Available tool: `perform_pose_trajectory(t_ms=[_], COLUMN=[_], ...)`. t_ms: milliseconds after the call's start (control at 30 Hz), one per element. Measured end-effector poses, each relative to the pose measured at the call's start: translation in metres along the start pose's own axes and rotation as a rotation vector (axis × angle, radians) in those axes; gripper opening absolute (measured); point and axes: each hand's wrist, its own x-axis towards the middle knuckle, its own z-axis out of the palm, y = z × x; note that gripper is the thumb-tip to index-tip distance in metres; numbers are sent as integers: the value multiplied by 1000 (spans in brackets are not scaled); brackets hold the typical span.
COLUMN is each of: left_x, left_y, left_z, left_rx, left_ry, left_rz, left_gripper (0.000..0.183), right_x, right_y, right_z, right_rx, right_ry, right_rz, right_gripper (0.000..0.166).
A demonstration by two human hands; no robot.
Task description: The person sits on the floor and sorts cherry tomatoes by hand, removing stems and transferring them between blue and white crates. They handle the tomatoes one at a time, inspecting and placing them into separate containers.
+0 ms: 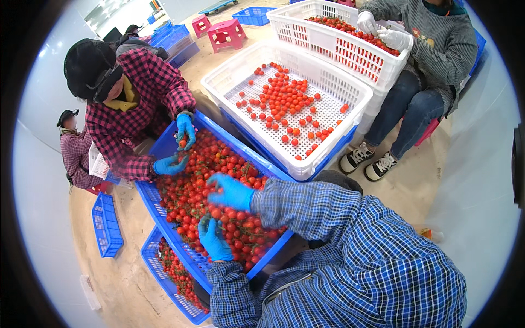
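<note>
My left hand (215, 240), in a blue glove, is at the near side of a blue plastic crate (268, 162) of cherry tomatoes (231, 162). Its curled fingertips meet a bit of green stem beside a red tomato (216, 213); whether they grip either is unclear. Just above it in the picture, my right hand (230, 192) is blurred over the same heap, a red patch showing by its fingers. Many tomatoes there are on green stems. Beyond my right arm, loose stemless tomatoes (283, 96) lie on the perforated floor of a white crate (340, 84).
Across the blue crate, a co-worker's blue-gloved hands (170, 165) handle tomatoes. Another person's white-gloved hands (394, 39) are over a second white crate (324, 35). A lower blue crate (154, 256) holds more tomatoes. Pink stools (226, 35) and a blue basket (107, 225) stand on the floor.
</note>
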Motion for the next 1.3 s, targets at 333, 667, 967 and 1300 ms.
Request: perform_pose_trajectory(t_ms=[333, 667, 967, 1300], left_x=[-4, -1, 1, 13], left_y=[2, 1, 4, 78], left_z=[7, 4, 0, -89], left_rx=[-99, -160, -237, -354], left_ry=[-56, -124, -118, 2], left_rz=[-15, -80, -126, 330], left_gripper=[18, 17, 22, 22], right_x=[-20, -4, 22, 28], right_y=[2, 7, -4, 13], right_z=[20, 7, -47, -67], right_rx=[-303, 304, 851, 762], right_ry=[-115, -387, 92, 186], right_rz=[-42, 234, -130, 187], right_gripper=[45, 39, 39, 46])
